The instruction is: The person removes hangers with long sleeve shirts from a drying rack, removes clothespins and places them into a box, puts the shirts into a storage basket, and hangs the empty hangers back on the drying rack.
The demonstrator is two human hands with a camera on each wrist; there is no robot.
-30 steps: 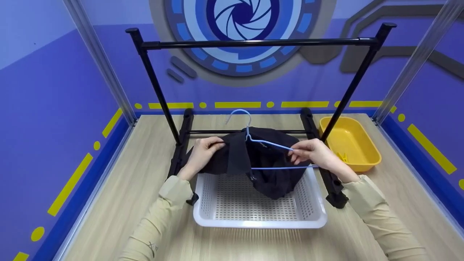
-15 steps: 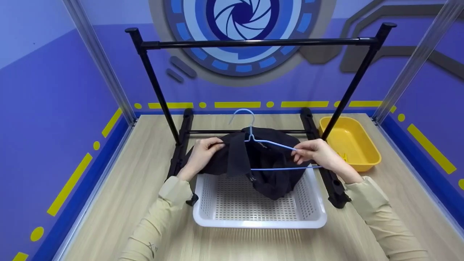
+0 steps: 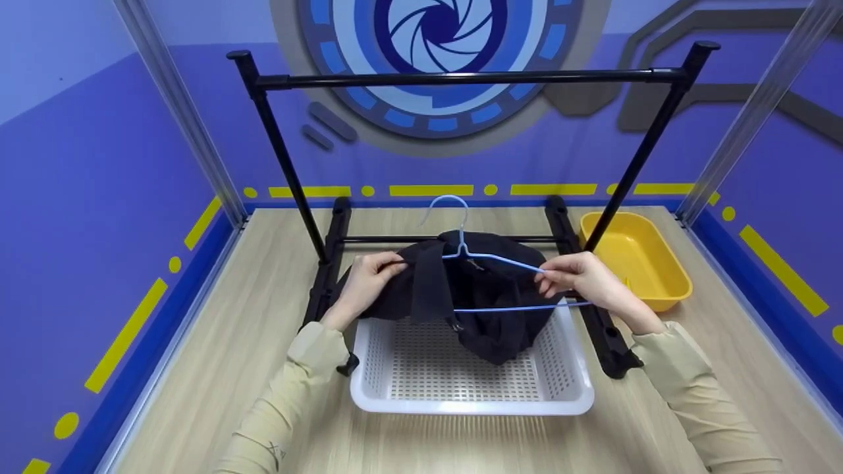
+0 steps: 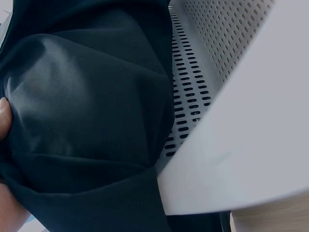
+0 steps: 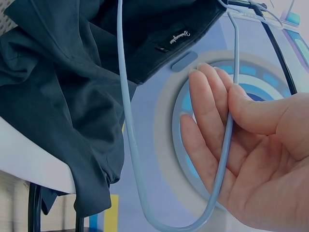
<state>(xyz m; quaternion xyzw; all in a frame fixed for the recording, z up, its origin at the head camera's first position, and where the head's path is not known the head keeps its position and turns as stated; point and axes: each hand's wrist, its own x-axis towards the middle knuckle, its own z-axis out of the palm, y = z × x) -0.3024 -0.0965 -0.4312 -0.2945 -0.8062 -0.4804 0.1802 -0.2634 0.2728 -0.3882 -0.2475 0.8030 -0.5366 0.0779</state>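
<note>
A black garment with a small white label inside lies bunched over the back of a white perforated basket. My left hand pinches its upper left edge between thumb and fingers. A light blue hanger stands hook up at the garment's opening, its left part hidden behind the cloth. My right hand pinches the hanger's sloping right arm. In the right wrist view the thumb presses the hanger against the fingers, and its rounded end hangs outside the garment.
A black rack spans above and behind the basket, its feet on both sides. At the right, a yellow tray stands on the wooden table. Blue-purple panels enclose the back and sides.
My right hand has shifted slightly right with the hanger, and its hook has moved right too. A little more of the hanger's left shoulder shows. My left hand has barely moved.
</note>
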